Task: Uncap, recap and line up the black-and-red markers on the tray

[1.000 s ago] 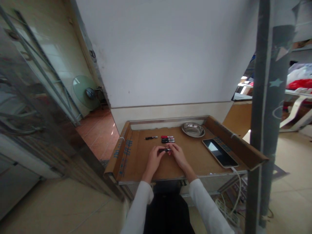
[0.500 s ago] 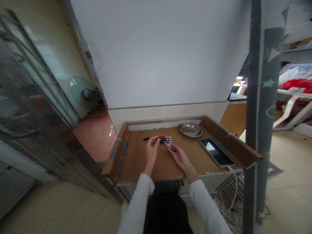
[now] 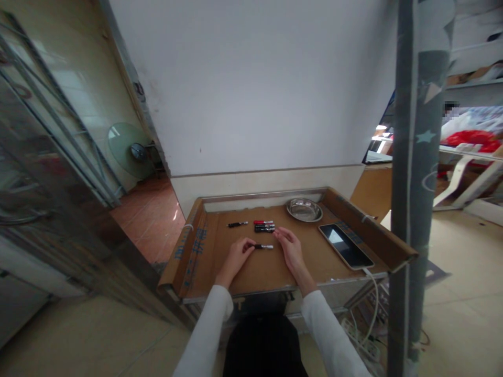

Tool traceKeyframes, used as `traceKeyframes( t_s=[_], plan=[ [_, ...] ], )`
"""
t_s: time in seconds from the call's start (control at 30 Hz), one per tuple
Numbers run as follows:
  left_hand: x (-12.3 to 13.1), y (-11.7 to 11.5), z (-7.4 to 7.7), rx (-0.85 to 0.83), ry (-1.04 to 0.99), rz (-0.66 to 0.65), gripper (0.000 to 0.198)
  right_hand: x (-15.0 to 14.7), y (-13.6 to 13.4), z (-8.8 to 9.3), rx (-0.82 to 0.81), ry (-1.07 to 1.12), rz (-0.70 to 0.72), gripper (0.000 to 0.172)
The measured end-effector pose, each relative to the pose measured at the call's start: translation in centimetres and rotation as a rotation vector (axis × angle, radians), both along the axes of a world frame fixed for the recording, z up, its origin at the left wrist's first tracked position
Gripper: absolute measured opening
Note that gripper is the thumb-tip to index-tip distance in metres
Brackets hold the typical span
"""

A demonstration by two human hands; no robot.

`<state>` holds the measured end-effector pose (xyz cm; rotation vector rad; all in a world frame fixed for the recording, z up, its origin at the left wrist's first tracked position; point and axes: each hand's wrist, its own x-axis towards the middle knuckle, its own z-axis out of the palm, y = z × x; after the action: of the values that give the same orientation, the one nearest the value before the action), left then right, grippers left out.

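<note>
A dark pen with a silvery end (image 3: pixel 264 246) lies crosswise on the cardboard surface (image 3: pixel 271 267). My left hand (image 3: pixel 238 256) pinches its left end, thumb and finger together. To the right, my right hand (image 3: pixel 290 248) has its fingers bent close together, near the right ends of a small group of pens; whether it holds anything is too small to tell. That group has a red pen (image 3: pixel 262 222) at the back and dark pens (image 3: pixel 263 229) in front of it. Another black pen (image 3: pixel 238 224) lies apart on the left.
A round metal dish (image 3: pixel 304 209) sits at the back right. In front of it lies a phone (image 3: pixel 346 246) with a white cable (image 3: pixel 378 303) running off the front edge. Folded cardboard sides (image 3: pixel 369 225) border the surface, and a wall (image 3: pixel 255 94) rises behind.
My hands have moved apart, the left one down and leftward. The dark pen that was between them now lies nearer the front edge, its left end in my left hand. The view has shifted slightly.
</note>
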<state>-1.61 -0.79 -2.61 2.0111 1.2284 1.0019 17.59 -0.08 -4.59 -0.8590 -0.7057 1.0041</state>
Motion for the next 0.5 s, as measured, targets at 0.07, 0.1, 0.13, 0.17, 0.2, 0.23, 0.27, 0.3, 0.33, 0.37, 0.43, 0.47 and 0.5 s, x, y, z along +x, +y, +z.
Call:
traceKeyframes(
  t_s=[0.07,0.1,0.13,0.17,0.2,0.23,0.27,0.3,0.33,0.37,0.43,0.47,0.5],
  plan=[
    [0.7,0.6,0.1,0.081,0.062,-0.008,0.013,-0.1,-0.2,0.3,0.038,-0.147,-0.014,0.027],
    [1.1,0.9,0.1,0.106,0.089,-0.013,0.013,-0.1,-0.3,0.5,0.065,-0.240,-0.015,0.025],
    [1.6,1.3,0.1,0.122,0.115,-0.018,0.013,-0.1,-0.3,0.6,0.094,-0.340,-0.011,0.023],
    [2.0,1.7,0.2,0.136,0.137,-0.017,0.014,-0.2,-0.4,0.7,0.122,-0.439,-0.004,0.021],
    [2.4,2.1,0.2,0.147,0.155,-0.010,0.015,-0.3,-0.4,0.8,0.149,-0.534,0.008,0.020],
    [2.8,2.5,0.2,0.160,0.171,0.002,0.016,-0.4,-0.4,0.7,0.175,-0.627,0.028,0.020],
    [3.1,2.8,0.2,0.172,0.183,0.018,0.017,-0.5,-0.3,0.7,0.198,-0.716,0.057,0.021],
    [3.3,3.1,0.1,0.186,0.191,0.034,0.018,-0.6,-0.2,0.5,0.222,-0.806,0.097,0.023],
    [3.5,3.2,0.1,0.200,0.194,0.050,0.019,-0.7,-0.1,0.4,0.247,-0.894,0.143,0.026],
    [3.5,3.3,0.0,0.214,0.191,0.063,0.021,-0.7,0.0,0.2,0.271,-0.975,0.184,0.030],
    [3.3,3.3,-0.1,0.234,0.174,0.081,0.024,-0.5,0.1,0.0,0.312,-1.114,0.219,0.036],
    [3.1,3.2,-0.2,0.237,0.163,0.084,0.026,-0.3,0.0,-0.1,0.323,-1.174,0.203,0.037],
    [2.8,3.0,-0.3,0.236,0.156,0.084,0.026,0.0,-0.1,-0.1,0.323,-1.231,0.166,0.038]
  ],
)
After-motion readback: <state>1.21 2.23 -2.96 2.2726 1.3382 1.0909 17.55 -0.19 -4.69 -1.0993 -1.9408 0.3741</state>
